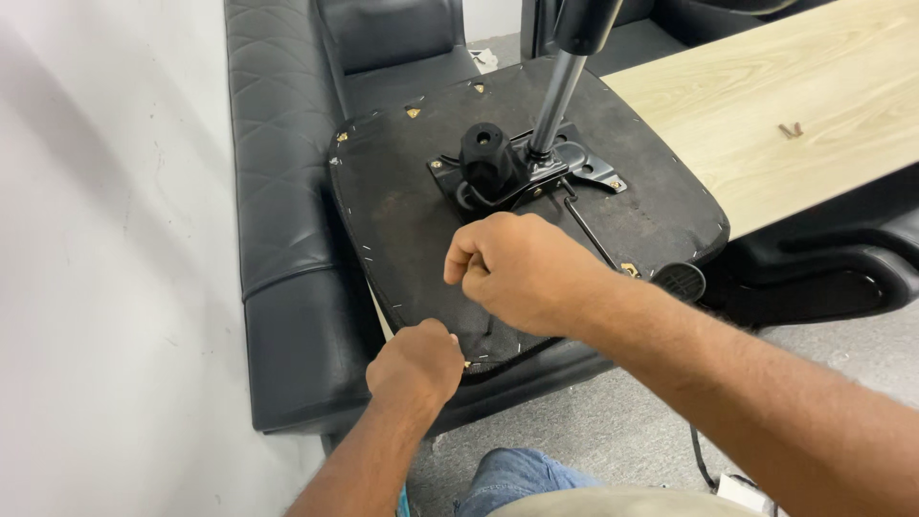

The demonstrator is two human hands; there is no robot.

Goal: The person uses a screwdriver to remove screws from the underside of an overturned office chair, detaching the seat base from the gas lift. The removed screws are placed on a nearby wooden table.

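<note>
I see even, bright indoor light from above, with soft shadows only. The white wall (105,239) looks slightly washed out, and the black sofa (287,191) carries dull sheen. Focus is sharp mid-frame; my near forearm blurs slightly, and edges bend a little.

A black quilted leather sofa (287,220) carries the upturned black fabric-covered chair seat (402,191); a pale wooden board (766,105) apparently rests alongside.
</note>
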